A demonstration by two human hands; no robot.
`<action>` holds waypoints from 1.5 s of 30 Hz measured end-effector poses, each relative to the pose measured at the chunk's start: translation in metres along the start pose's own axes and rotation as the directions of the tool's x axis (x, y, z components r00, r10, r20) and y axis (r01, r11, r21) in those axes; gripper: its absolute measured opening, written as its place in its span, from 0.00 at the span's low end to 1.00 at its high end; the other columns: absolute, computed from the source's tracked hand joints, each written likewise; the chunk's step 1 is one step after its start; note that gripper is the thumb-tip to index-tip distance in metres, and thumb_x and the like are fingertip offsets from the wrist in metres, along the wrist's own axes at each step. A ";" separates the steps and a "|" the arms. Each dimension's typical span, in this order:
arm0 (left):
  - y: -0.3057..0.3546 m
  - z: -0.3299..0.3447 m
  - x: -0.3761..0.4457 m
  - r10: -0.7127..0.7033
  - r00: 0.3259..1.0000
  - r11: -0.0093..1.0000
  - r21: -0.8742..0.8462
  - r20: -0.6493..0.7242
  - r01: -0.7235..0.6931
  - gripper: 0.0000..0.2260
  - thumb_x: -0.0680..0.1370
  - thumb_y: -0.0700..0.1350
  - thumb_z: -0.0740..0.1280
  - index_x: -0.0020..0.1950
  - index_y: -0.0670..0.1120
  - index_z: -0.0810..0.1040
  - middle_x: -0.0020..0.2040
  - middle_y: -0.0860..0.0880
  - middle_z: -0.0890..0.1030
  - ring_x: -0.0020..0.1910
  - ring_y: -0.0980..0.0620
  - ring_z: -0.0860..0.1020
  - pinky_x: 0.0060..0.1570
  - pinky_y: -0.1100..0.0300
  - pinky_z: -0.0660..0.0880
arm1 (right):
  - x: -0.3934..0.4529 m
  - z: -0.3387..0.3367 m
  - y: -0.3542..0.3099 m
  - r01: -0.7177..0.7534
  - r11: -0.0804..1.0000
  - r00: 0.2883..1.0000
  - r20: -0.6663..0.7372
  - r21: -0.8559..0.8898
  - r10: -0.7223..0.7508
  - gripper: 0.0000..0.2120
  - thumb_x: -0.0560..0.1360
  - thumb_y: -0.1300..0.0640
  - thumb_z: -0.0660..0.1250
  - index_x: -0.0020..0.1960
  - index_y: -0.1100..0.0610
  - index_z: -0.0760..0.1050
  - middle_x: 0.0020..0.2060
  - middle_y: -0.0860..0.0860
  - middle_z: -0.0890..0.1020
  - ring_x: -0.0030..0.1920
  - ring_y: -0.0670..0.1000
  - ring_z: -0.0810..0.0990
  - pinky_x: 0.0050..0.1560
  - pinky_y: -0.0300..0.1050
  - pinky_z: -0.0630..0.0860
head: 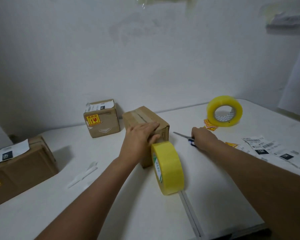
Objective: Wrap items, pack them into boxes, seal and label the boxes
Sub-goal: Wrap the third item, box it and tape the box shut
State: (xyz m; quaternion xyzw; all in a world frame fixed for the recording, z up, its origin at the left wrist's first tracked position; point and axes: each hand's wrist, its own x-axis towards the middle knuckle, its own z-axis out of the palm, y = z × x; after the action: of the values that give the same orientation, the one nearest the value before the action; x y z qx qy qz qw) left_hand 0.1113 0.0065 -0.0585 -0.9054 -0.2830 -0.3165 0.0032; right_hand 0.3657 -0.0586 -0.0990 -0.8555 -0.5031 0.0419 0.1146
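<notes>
Yellow tape roll point(167, 168) stands on edge mid-tabletop, against the box point(145, 129). Left hand point(140, 135) presses flat on that box (fingers straight). Right hand point(202, 136) seemingly grips the scissors point(184, 136), toward the right edge.

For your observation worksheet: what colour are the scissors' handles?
Blue, on the scissors under the right hand; head view.

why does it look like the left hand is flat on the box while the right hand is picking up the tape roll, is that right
Not quite. In the head view the right hand is on the scissors, not a tape roll. The left hand does rest on the box.
</notes>
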 end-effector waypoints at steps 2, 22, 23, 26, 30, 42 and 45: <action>-0.001 0.000 0.000 0.012 1.000 1.000 -0.006 0.002 -0.012 0.20 0.79 0.53 0.66 0.71 0.51 0.74 0.69 0.53 0.76 0.69 0.53 0.72 0.58 0.62 0.54 | 0.001 -0.003 -0.005 -0.034 0.999 0.999 -0.013 0.032 0.034 0.18 0.77 0.51 0.68 0.59 0.61 0.69 0.55 0.60 0.78 0.54 0.60 0.77 0.41 0.46 0.67; -0.016 -0.011 0.016 0.080 0.992 0.912 -0.408 0.098 -0.034 0.14 0.75 0.45 0.72 0.60 0.49 0.79 0.54 0.60 0.77 0.52 0.64 0.76 0.51 0.62 0.74 | -0.037 -0.058 -0.095 0.461 0.582 0.861 -0.180 0.669 -0.476 0.21 0.73 0.65 0.69 0.62 0.49 0.73 0.57 0.52 0.75 0.54 0.42 0.75 0.51 0.26 0.70; -0.014 -0.014 0.015 0.034 0.994 0.889 -0.458 0.105 0.018 0.17 0.75 0.44 0.74 0.62 0.48 0.77 0.57 0.60 0.76 0.54 0.66 0.75 0.54 0.64 0.74 | -0.036 -0.055 -0.095 0.488 0.600 0.852 -0.197 0.634 -0.484 0.23 0.73 0.66 0.69 0.64 0.50 0.73 0.58 0.55 0.73 0.57 0.45 0.74 0.53 0.25 0.69; -0.015 -0.025 0.004 -0.138 0.970 0.716 -0.657 0.200 0.237 0.22 0.73 0.37 0.74 0.63 0.48 0.71 0.63 0.52 0.74 0.61 0.67 0.73 0.57 0.70 0.72 | -0.034 -0.047 -0.094 0.529 0.639 0.842 -0.255 0.558 -0.475 0.22 0.72 0.65 0.71 0.63 0.52 0.73 0.56 0.56 0.73 0.58 0.48 0.74 0.51 0.23 0.68; -0.020 -0.041 -0.027 -0.417 0.897 0.631 -0.664 0.143 0.400 0.08 0.79 0.43 0.69 0.56 0.52 0.74 0.59 0.50 0.77 0.57 0.60 0.77 0.54 0.67 0.73 | -0.032 -0.040 -0.096 0.545 0.635 0.836 -0.299 0.548 -0.460 0.19 0.73 0.62 0.73 0.61 0.51 0.74 0.55 0.54 0.73 0.56 0.47 0.73 0.48 0.20 0.67; 0.058 -0.055 -0.057 -0.209 0.767 0.239 -0.729 0.606 0.641 0.22 0.80 0.48 0.66 0.71 0.57 0.62 0.57 0.42 0.83 0.54 0.46 0.83 0.55 0.50 0.80 | -0.029 -0.043 -0.104 0.485 0.664 0.873 -0.264 0.570 -0.411 0.20 0.73 0.61 0.72 0.63 0.51 0.73 0.57 0.54 0.72 0.61 0.50 0.74 0.61 0.40 0.71; 0.050 -0.066 -0.057 -0.204 0.781 0.309 -0.718 0.591 0.624 0.19 0.82 0.48 0.64 0.72 0.56 0.64 0.52 0.45 0.84 0.49 0.49 0.84 0.47 0.58 0.81 | -0.029 -0.040 -0.107 0.506 0.681 0.862 -0.284 0.530 -0.420 0.20 0.72 0.62 0.71 0.63 0.51 0.74 0.54 0.53 0.71 0.61 0.52 0.73 0.62 0.45 0.72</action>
State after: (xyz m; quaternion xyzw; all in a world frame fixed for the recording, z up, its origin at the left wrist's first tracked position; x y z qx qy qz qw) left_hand 0.0628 -0.0772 -0.0296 -0.7001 -0.2953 -0.2166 -0.6130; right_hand 0.2680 -0.0405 -0.0364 -0.6221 -0.6556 0.1051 0.4149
